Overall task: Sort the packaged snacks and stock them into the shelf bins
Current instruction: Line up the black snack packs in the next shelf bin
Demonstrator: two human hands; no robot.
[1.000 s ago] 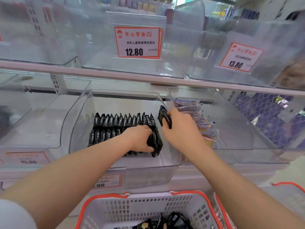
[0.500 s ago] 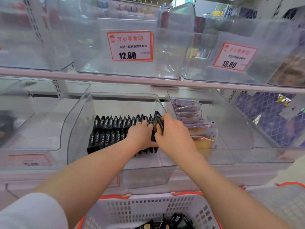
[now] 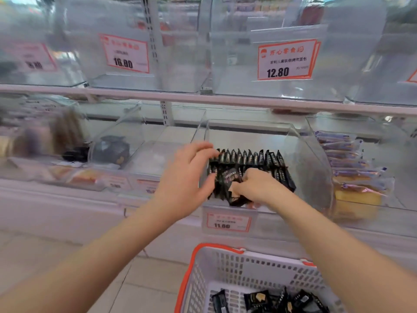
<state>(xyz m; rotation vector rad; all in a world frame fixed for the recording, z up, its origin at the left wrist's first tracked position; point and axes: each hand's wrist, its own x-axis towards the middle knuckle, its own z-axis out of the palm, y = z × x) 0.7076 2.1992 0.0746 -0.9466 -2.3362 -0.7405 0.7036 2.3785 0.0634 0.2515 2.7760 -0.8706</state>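
Both hands shifted left — black pkt [image 3: 232, 177] under right hand [image 3: 255, 188]

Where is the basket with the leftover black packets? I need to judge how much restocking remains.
In the head view, the white basket with orange rim sits bottom centre-right, below the clear bin with the 11.80 tag.

You stand before a two-tier shop shelf. The upper rail [image 3: 225, 101] runs pale pink across the full width. A slotted upright [image 3: 151, 41] rises behind the top tier; its lower length [image 3: 165, 114] shows below the rail. The base ledge [image 3: 67, 199] is pale too. The floor [image 3: 90, 256] is light tile with visible grout lines. Behind the top tier you can see blurred stock on further shelving [image 3: 255, 5]. Light is even and diffuse, with soft glare on the clear plastic. The left edge of your view is motion-blurred.
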